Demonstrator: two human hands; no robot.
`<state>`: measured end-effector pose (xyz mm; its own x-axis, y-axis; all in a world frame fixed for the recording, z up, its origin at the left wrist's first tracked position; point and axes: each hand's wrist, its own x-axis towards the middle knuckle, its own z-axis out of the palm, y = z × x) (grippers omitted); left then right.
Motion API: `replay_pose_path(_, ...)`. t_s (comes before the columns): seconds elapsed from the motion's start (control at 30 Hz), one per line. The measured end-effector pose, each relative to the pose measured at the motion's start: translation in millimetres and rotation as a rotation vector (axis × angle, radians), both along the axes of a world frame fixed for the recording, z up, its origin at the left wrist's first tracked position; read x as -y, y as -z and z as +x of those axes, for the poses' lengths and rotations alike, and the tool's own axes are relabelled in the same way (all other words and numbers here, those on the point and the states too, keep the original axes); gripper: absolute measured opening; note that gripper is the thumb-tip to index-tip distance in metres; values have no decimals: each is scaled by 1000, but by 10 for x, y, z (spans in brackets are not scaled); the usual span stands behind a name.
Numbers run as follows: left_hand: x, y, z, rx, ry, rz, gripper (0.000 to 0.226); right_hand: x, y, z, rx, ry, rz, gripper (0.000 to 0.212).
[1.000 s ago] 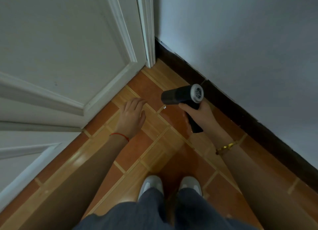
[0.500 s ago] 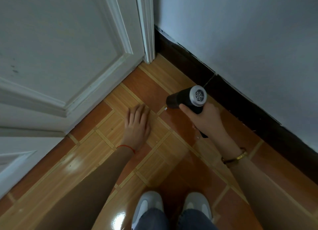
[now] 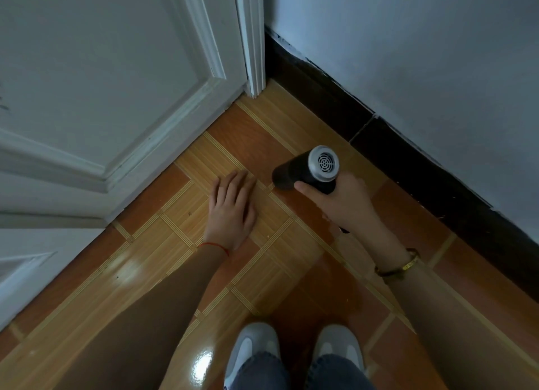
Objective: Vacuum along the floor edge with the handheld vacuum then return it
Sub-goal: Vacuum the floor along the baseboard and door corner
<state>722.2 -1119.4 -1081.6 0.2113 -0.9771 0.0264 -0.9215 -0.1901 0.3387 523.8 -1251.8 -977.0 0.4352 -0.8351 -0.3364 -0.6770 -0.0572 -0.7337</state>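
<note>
Head view, looking down at a floor corner. Right hand (image 3: 347, 203) grips the handle of the handheld vacuum (image 3: 306, 171), fingers curled round it; the thumb lies along the black barrel. The barrel lies roughly level just above the floor (image 3: 163, 261), its silver grilled rear end toward the camera and its dark front end aimed left toward the door (image 3: 102, 68). The vacuum sits near the black skirting board (image 3: 408, 162) under the pale wall (image 3: 423, 54); cannot tell if its front end touches the tiles. Left hand (image 3: 232, 211) lies palm down on the orange-and-tan tiles, fingers straight and close together, just left of the vacuum's front end and apart from it. A red string circles the left wrist, a gold bracelet (image 3: 399, 268) the right. Two grey shoes (image 3: 253, 351) stand at the bottom edge.
</note>
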Motion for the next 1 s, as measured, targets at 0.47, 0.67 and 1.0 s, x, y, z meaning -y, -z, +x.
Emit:
replay_pose_path(0.47,4,-19,6,12,8,-21,52,86,105,259,133,61,-150,58)
replay_pose_path(0.67,3,-30,-1,18,7,-17,52,311,136,463,130,-21,-104,62)
replay_pose_path(1.0,7,6,4,24,5,-24,51,697,225,1167,231,-151,-157,55)
